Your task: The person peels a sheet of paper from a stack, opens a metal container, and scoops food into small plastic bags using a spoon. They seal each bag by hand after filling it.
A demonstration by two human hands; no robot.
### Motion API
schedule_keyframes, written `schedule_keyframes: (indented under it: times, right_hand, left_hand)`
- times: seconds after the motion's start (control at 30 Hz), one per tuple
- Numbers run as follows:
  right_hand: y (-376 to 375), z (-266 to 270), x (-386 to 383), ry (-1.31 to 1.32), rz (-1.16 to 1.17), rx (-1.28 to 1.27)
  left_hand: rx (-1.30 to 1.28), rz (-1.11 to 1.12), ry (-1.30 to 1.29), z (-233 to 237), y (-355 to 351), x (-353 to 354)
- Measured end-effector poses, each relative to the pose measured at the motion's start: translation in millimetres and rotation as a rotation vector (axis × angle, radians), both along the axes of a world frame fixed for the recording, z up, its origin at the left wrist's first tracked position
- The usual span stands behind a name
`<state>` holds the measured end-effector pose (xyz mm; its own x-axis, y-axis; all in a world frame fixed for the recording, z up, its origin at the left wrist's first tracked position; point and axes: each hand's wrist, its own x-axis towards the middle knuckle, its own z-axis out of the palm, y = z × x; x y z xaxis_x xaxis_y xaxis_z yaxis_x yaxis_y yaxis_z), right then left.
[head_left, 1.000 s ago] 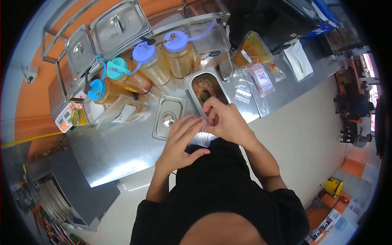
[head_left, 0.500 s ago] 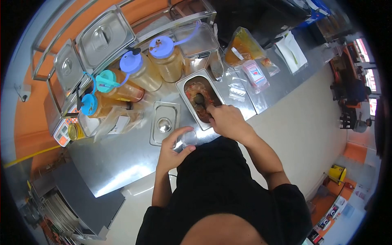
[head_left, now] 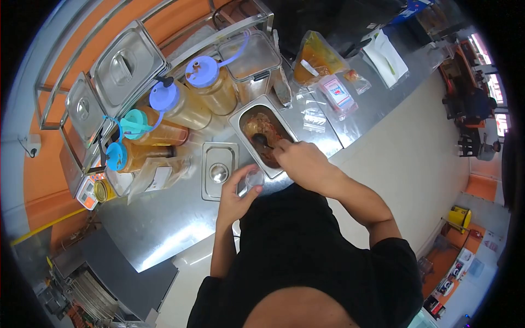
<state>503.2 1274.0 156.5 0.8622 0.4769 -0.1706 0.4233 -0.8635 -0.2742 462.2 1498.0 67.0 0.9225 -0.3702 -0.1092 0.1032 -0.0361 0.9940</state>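
Observation:
My right hand [head_left: 299,162] is closed round the handle of a dark spoon [head_left: 262,140], whose bowl rests in reddish-brown sauce [head_left: 261,124]. The sauce lies in a deep rectangular steel pan [head_left: 236,121] on the counter. Just left of the pan's near end, my left hand [head_left: 236,195] grips a small clear plastic cup [head_left: 254,179] between thumb and fingers. What the cup contains, if anything, I cannot make out. Beside the pan lies a steel lid [head_left: 219,174] with a round knob.
Several pump-top jars [head_left: 180,106] line the counter's back left. Behind them steel lids [head_left: 127,63] lean on a rack. Right of the pan are a bag of orange sauce [head_left: 314,63], a pink-and-white packet [head_left: 336,92] and a white cloth [head_left: 385,60]. A digital scale [head_left: 86,192] stands far left.
The spoon's bowl has shifted slightly within the sauce, and its handle lies flatter. My left hand has brought the cup closer to the pan. The camera view has turned slightly.

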Motion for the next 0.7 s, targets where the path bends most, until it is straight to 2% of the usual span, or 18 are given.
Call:
schedule_keyframes:
  times: [0.13, 0.23, 0.33, 0.47, 0.53, 0.57, 0.63, 0.7]
  right_hand:
    - [-3, -10, 7, 0.008, -0.092, -0.01]
    - [-2, -14, -3, -0.006, 0.03, 0.064]
    - [-3, -5, -2, 0.063, -0.057, 0.086]
    - [-2, -25, 3, 0.075, -0.044, 0.132]
    - [-4, -25, 2, 0.173, -0.084, 0.218]
    - [-9, -24, 2, 0.173, -0.084, 0.22]
    - [-25, -20, 6, 0.163, -0.121, 0.416]
    - [-36, -21, 7, 0.141, -0.13, 0.454]
  left_hand:
    - [-0.004, -0.008, 0.009, 0, -5, 1]
    - [0.012, -0.011, 0.005, 2, -5, 2]
    - [0.021, -0.01, 0.002, 3, -5, 2]
    - [-0.033, 0.011, 0.043, -2, -7, 1]
    - [-0.019, 0.008, 0.033, 0, -7, 1]
    - [-0.007, 0.006, 0.024, 2, -7, 1]
    - [0.0, -0.001, 0.02, 3, -6, 1]
    - [0.004, -0.01, 0.018, 2, -7, 0]
